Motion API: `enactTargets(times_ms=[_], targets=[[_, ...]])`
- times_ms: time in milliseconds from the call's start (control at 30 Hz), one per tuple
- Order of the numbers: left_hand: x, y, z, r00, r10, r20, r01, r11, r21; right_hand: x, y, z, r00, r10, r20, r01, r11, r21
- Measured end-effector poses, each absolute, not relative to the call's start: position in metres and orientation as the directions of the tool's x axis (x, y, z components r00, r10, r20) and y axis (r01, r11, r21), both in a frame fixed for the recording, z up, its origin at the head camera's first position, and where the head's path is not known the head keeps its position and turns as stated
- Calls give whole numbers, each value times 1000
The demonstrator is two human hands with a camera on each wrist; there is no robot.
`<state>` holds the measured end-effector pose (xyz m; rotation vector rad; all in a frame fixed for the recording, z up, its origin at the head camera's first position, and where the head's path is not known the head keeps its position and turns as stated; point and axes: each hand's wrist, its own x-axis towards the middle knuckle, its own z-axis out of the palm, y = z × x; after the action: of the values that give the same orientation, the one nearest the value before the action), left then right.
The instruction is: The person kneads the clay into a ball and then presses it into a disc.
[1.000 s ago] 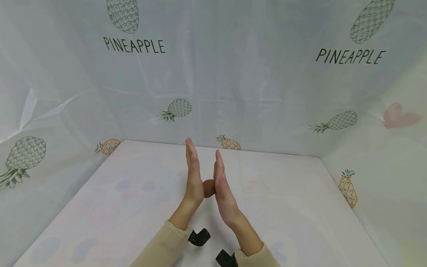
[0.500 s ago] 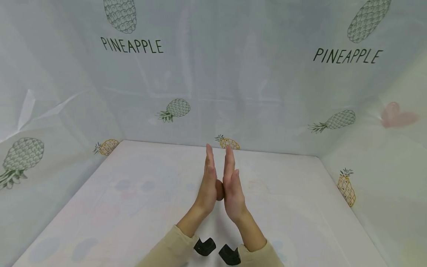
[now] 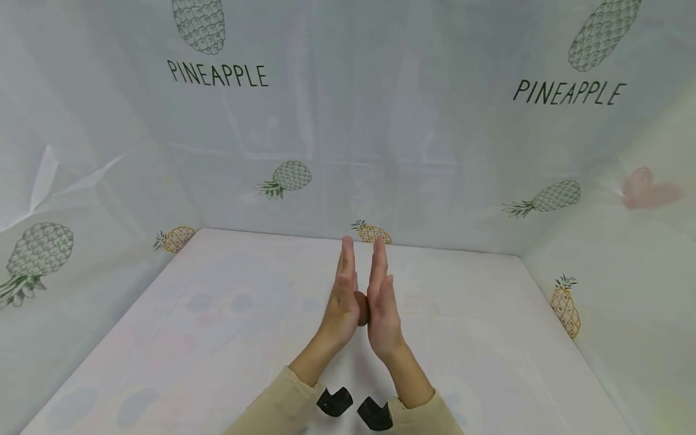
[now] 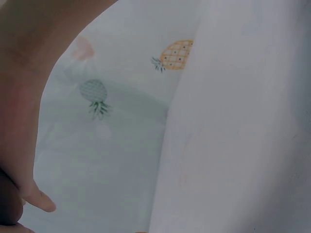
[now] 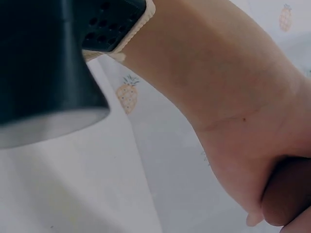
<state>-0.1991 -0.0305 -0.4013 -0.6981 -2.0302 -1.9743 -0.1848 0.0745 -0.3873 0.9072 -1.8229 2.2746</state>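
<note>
Between my two palms, above the white table, sits a small smooth brown ball (image 3: 361, 309), possibly clay. My left hand (image 3: 339, 311) presses it from the left, fingers straight and pointing up and away. From the other side the flat palm of my right hand (image 3: 383, 314) touches it, its fingers likewise straight. The palms stand a ball's width apart, hiding the ball's sides. Part of the brown ball (image 4: 8, 201) shows at the lower left corner of the left wrist view. In the right wrist view the ball (image 5: 286, 194) is at the lower right, against a palm.
A white table (image 3: 462, 338) with faint printed patches lies beneath the hands. Pale sheeting (image 3: 424, 133) printed with pineapples surrounds its back and sides. Black camera mounts (image 3: 335, 402) are at both beige sleeves.
Both hands have shifted right with the ball, the left one further, and the palms have drawn closer together. Over the last half second they have barely moved.
</note>
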Motion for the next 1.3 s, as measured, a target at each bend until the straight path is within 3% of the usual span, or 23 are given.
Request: enactTargets(times_ms=[600,967,1100,1300], targets=[[-202,-31,-405,-890,127,439,425,-118,897,-189,70,-392,-848,-174,501,-442,-291,-849],[-211,-47,-406,-868,107,485,478,-84,874,-189,70,-392,-878,-129,460,-413,-281,-867],[-217,-66,-405,-860,83,504,504,-18,863,-191,75,-393,-894,-127,429,-391,-247,-887],[-228,-97,-409,-853,108,510,521,231,822,-193,100,-398,-912,-145,382,-364,-136,-921]])
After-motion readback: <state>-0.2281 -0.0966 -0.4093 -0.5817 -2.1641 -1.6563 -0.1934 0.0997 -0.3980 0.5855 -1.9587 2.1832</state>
